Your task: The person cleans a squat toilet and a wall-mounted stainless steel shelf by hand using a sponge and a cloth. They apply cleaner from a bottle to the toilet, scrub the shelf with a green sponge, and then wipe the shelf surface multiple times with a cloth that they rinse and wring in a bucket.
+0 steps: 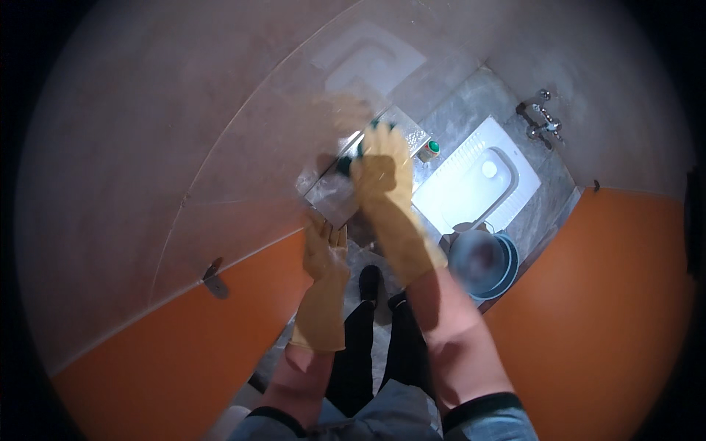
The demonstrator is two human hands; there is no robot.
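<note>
My right hand [386, 165], in a yellow rubber glove, presses a dark green scouring pad [346, 165] against a wet, shiny ledge or panel [405, 129] along the tiled wall. The pad shows at the glove's left side and fingertips; the rest is hidden under the hand. Lower left, my left hand [326, 248], gloved the same way, has its fingers extended near the ledge's near end and holds nothing that I can see. Whether its fingertips touch the ledge is not clear. A small can with a green top [433, 148] stands just right of the ledge.
A white squat toilet [469, 193] is set in the grey tiled floor on the right. Near its lower end stands a blue bucket [513, 259] with a translucent round vessel [477, 262] over it. Chrome taps [546, 125] project from the far wall. Orange panels [595, 275] flank both sides.
</note>
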